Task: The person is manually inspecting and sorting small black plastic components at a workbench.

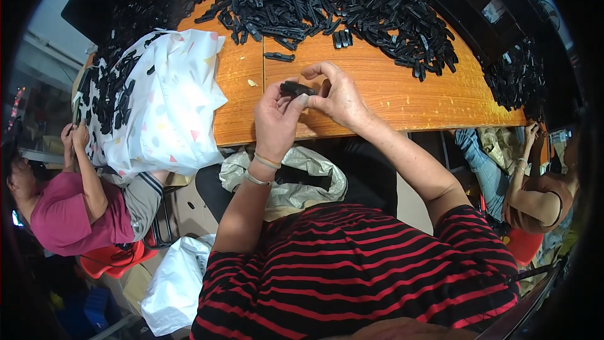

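Observation:
Above the near edge of the table, my left hand [277, 113] grips a small, dark, elongated plastic part [294, 88] between thumb and fingers. My right hand [340, 99] meets it from the right, thumb at the part's end and the index finger arched above it. Both hands are closed around the part, and the fingers partly hide it. Just beyond them a single black plastic part [279, 56] lies on the wood. Farther right, several similar parts [342, 39] sit side by side in a short row.
A large pile of black parts [283, 3] covers the far side of the wooden table [402, 104]. A white patterned plastic bag [170, 101] lies at the left. An open woven sack [324, 167] rests at my lap. One person [88, 208] sits left, another [531, 198] right.

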`<state>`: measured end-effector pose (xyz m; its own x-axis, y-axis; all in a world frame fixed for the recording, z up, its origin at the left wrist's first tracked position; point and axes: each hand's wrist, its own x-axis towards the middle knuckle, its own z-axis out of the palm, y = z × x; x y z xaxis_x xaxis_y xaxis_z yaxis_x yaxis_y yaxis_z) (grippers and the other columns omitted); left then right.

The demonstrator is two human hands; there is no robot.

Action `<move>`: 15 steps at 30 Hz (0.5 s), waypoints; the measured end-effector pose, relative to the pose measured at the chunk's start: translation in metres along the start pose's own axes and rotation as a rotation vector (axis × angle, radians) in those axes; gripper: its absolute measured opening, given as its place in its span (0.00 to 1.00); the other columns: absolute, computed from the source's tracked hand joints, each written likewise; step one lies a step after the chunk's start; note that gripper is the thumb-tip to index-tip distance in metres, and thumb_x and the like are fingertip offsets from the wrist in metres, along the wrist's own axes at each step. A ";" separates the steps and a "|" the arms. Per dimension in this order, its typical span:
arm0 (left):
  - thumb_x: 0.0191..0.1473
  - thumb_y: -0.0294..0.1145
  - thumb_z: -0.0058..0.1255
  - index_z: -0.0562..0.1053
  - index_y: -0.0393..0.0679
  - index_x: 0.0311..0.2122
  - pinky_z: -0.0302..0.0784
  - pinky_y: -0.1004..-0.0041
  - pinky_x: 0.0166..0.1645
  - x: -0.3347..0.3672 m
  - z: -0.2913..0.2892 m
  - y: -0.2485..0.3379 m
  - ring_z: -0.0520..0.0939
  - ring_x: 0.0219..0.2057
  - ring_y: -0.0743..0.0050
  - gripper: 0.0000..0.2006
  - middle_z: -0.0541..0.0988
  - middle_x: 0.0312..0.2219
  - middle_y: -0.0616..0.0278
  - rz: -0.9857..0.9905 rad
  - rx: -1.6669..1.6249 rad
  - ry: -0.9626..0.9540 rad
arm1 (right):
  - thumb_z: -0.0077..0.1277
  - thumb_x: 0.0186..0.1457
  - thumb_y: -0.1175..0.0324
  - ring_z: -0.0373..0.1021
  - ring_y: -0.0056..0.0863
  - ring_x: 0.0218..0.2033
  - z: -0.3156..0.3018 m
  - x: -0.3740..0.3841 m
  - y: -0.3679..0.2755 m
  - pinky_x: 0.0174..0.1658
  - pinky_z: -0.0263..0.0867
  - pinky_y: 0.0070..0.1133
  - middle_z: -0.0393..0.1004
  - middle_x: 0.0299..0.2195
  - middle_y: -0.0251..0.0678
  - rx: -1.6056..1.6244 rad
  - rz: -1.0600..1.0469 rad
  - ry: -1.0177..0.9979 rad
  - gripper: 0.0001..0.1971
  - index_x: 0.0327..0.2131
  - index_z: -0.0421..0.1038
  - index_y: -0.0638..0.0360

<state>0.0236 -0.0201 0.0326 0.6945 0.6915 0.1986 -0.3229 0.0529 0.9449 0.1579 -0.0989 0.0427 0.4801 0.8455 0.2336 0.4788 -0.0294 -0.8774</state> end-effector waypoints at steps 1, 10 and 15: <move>0.55 0.22 0.52 0.68 0.32 0.47 0.74 0.82 0.42 0.000 -0.001 0.001 0.78 0.37 0.81 0.14 0.76 0.37 0.61 -0.002 0.000 0.001 | 0.64 0.44 0.73 0.63 0.12 0.21 0.000 0.000 0.000 0.25 0.62 0.15 0.73 0.29 0.30 0.004 0.016 -0.021 0.20 0.42 0.70 0.64; 0.57 0.25 0.51 0.70 0.34 0.41 0.74 0.82 0.41 -0.005 -0.009 0.000 0.78 0.35 0.82 0.09 0.77 0.33 0.64 0.007 0.104 -0.037 | 0.63 0.45 0.69 0.74 0.34 0.27 0.011 -0.011 0.001 0.30 0.69 0.27 0.75 0.27 0.42 -0.060 0.028 -0.112 0.16 0.35 0.69 0.63; 0.58 0.27 0.51 0.71 0.35 0.37 0.72 0.83 0.37 -0.028 -0.021 0.009 0.75 0.32 0.86 0.06 0.75 0.29 0.67 -0.176 0.180 -0.018 | 0.63 0.45 0.59 0.70 0.39 0.24 0.020 -0.032 -0.004 0.28 0.65 0.30 0.71 0.22 0.42 -0.217 -0.176 -0.206 0.18 0.32 0.68 0.62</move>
<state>-0.0123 -0.0240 0.0301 0.7417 0.6700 0.0296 -0.0773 0.0414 0.9961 0.1261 -0.1149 0.0307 0.2284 0.9371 0.2640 0.6970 0.0319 -0.7163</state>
